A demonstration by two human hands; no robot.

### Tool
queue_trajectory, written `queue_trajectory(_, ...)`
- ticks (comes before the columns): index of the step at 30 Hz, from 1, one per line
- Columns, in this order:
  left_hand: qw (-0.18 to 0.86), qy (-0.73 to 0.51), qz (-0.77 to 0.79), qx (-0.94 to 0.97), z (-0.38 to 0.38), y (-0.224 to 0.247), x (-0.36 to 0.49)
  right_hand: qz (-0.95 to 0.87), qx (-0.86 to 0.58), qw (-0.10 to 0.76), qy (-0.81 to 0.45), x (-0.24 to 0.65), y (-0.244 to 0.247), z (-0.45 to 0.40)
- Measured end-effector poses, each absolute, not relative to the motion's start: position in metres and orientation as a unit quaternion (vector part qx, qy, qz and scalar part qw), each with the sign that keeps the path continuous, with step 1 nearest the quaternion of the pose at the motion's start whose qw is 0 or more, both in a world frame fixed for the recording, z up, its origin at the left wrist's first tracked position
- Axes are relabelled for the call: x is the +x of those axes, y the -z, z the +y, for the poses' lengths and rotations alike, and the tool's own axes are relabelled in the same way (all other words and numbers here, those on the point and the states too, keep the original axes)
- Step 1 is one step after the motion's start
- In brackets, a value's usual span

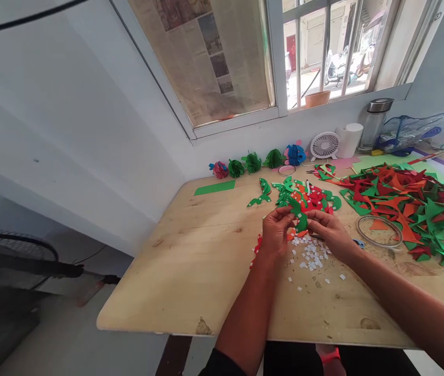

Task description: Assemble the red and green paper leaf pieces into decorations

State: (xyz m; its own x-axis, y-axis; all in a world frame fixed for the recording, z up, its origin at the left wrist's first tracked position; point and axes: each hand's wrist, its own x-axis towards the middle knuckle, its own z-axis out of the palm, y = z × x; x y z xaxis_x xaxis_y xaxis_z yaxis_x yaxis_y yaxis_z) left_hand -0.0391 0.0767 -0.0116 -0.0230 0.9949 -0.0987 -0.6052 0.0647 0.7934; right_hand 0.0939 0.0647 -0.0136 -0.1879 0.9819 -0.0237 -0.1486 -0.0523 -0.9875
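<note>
A curved green paper cutout with small white squares on it (301,223) is held up over the table between both hands. My left hand (278,230) pinches its left side with thumb and fingers. My right hand (329,232) has its thumb and fingers closed at the right edge of the same cutout. Beneath and just in front of the hands lie many small white squares (311,257). Behind the hands is a cluster of green cutouts (284,190) and red cutouts (315,197), many bearing white squares. More red pieces (256,250) show beside my left wrist.
A large heap of red, orange and green paper scraps (409,203) covers the right side, with a tape roll (379,231) before it. Folded paper figures (253,163), a small white fan (324,145) and a glass bottle (374,125) line the wall. A green strip (214,187) lies at left.
</note>
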Motion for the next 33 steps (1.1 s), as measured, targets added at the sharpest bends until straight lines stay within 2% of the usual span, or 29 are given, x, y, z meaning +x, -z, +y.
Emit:
queue_trajectory(17, 0.547, -0.65, 0.409, 0.335, 0.078, 0.02, -0.036, -0.634, -0.482, 0.468, -0.383, 0.093, 0.033, 0.072)
queue_trajectory(19, 0.548, -0.649, 0.41, 0.333, 0.078, 0.02, -0.034, -0.625, -0.479, 0.469, -0.401, 0.093, 0.033, 0.072)
queue_trajectory(25, 0.579, -0.639, 0.402, 0.306, 0.077, 0.017, -0.035, -0.536, -0.412, 0.479, -0.56, 0.091, 0.024, 0.07)
queue_trajectory(33, 0.567, -0.634, 0.418, 0.319, 0.076, 0.012, -0.036, -0.509, -0.419, 0.474, -0.583, 0.091, 0.014, 0.067)
